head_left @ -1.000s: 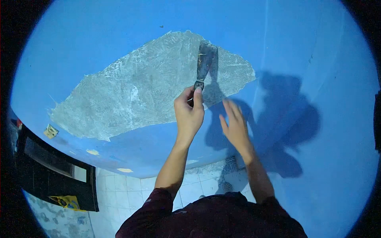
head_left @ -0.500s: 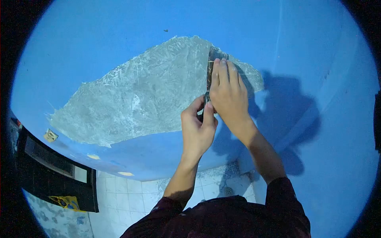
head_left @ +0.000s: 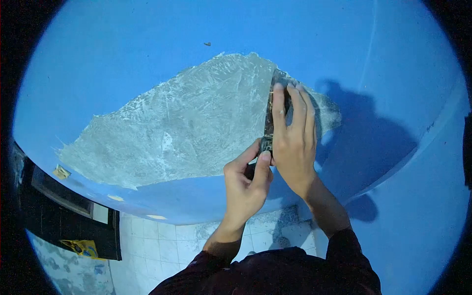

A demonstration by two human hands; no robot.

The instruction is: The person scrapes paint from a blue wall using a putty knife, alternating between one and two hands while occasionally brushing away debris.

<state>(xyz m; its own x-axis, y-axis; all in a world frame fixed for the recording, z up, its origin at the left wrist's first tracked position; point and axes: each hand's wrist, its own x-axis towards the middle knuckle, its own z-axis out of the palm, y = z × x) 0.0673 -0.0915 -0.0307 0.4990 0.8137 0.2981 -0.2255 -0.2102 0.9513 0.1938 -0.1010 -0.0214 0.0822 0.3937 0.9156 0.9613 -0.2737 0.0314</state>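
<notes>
A broad grey patch of plaster (head_left: 196, 113) spreads over the blue wall (head_left: 162, 44). Against its right part stands a scraper (head_left: 270, 115) with a long dark blade, held nearly upright. My left hand (head_left: 246, 184) is closed around its black handle, thumb on the near side. Above it, my right hand (head_left: 295, 142) lies along the blade with fingers stretched upward, the index finger apart from the others. The fingertips rest near the blade's top end. My right thumb is mostly hidden.
White floor tiles (head_left: 147, 241) lie below, with a round drain (head_left: 282, 242) near the wall's foot. At lower left is a dark framed panel (head_left: 64, 216) with a yellow piece (head_left: 83, 248) on it. A pale lump (head_left: 61, 171) sticks to the wall. Shadows fall on the right.
The view has shifted, so patch, scraper and hands appear lower and further right. My right index finger has spread away from the others, baring more of the blade.
</notes>
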